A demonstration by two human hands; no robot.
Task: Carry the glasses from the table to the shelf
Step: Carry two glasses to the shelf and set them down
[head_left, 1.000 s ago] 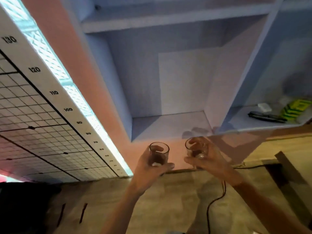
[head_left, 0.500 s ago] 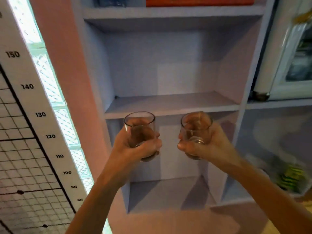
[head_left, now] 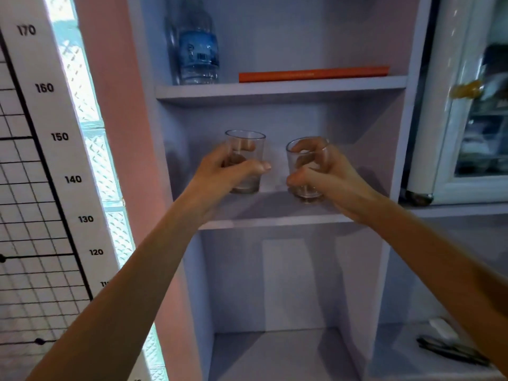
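Both my arms reach into the middle compartment of a pale lilac shelf unit [head_left: 275, 222]. My left hand [head_left: 222, 171] is wrapped around a clear empty glass [head_left: 245, 144], whose base sits at or just above the shelf board. My right hand [head_left: 327, 174] grips a second clear glass [head_left: 305, 158], held upright beside the first with a small gap between them. Its base is also level with the board; I cannot tell whether either glass touches it.
On the board above stand a plastic water bottle [head_left: 198, 42] and a flat orange book [head_left: 313, 73]. A glass-door cabinet [head_left: 472, 105] is at the right. A height chart with a grid [head_left: 41, 160] hangs at the left. Dark tools [head_left: 450, 350] lie on a low right shelf.
My view rose from the floor up to the shelf unit. Both hands carried the glasses upward and forward into the middle compartment, down to the level of its board.
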